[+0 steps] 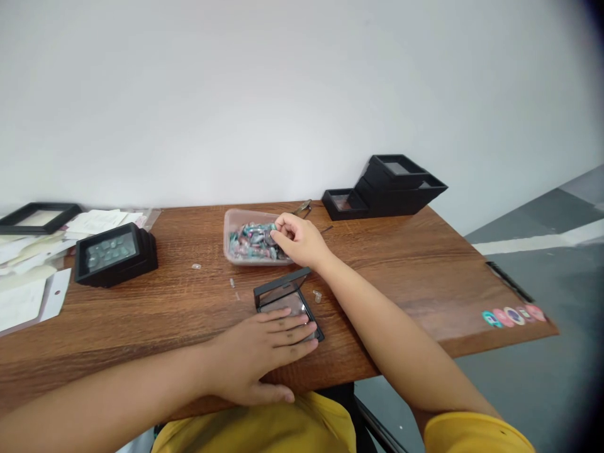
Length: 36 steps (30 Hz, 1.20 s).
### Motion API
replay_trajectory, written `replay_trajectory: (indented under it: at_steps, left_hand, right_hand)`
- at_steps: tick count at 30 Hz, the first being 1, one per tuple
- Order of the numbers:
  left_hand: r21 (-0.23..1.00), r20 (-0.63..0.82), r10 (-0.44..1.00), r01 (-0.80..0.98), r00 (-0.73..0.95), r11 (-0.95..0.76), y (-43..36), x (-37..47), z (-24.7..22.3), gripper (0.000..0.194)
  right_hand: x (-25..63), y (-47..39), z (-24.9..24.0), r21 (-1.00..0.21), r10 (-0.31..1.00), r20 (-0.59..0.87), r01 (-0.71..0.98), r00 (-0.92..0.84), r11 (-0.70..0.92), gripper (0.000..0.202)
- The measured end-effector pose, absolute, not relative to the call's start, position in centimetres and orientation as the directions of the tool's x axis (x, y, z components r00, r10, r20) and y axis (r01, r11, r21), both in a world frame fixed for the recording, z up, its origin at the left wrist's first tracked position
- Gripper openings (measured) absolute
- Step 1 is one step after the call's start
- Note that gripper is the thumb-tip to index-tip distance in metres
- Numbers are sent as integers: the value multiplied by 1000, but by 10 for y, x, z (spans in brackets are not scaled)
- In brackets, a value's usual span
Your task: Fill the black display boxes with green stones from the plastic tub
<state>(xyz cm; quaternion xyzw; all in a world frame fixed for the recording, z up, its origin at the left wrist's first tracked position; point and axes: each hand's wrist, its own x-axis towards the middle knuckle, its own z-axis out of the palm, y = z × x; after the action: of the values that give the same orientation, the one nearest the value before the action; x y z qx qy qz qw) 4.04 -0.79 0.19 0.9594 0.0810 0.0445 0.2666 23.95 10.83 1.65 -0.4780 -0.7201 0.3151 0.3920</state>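
Note:
An open black hinged frame [311, 313] with a clear film inside lies near the front edge of the table. Flat across its lower part rests my left hand [264, 352], fingers spread, holding nothing. Behind the frame is a translucent plastic box [229, 242] filled with small teal, pink and dark pieces [257, 239]. My right hand [302, 242] is over the right end of this box, with thumb and forefinger pressed together. Whatever may be between those fingertips is too small or hidden to make out.
Black frames are stacked at the back right [394, 189] and at the left [113, 258]. Papers [28, 296] and another frame [40, 217] lie far left. Small clear bits [318, 296] are beside the open frame. Round stickers [514, 316] mark the right corner.

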Motion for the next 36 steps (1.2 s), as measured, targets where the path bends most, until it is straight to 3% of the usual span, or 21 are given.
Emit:
replay_trajectory:
  at_steps: [5, 16, 23, 29, 32, 36]
  left_hand:
    - [500, 40, 181, 137, 983, -855, -8, 40, 2, 75]
    - [444, 52, 168, 128, 984, -887, -8, 40, 3, 74]
    - [385, 45, 179, 148, 983, -911, -11, 40, 4, 57]
    - [247, 95, 205, 176, 974, -953, -9, 38, 0, 56]
    - [165, 210, 205, 172, 956, -971, -8, 39, -1, 48]
    - [90, 363, 163, 140, 917, -986, -9, 42, 0, 29]
  right_hand:
    - [241, 133, 10, -820, 943, 285, 464, -173, 334, 17]
    - [238, 155, 33, -737, 913, 291, 541, -286, 404, 14]
    - [244, 177, 36, -779, 879, 431, 408, -201, 476, 18]
    - [283, 121, 66, -828, 874, 481, 290, -70, 479, 25]
    - [302, 72, 65, -901, 922, 383, 201, -49, 385, 23]
    - [311, 14, 45, -954, 957, 177, 198, -231, 225, 21]
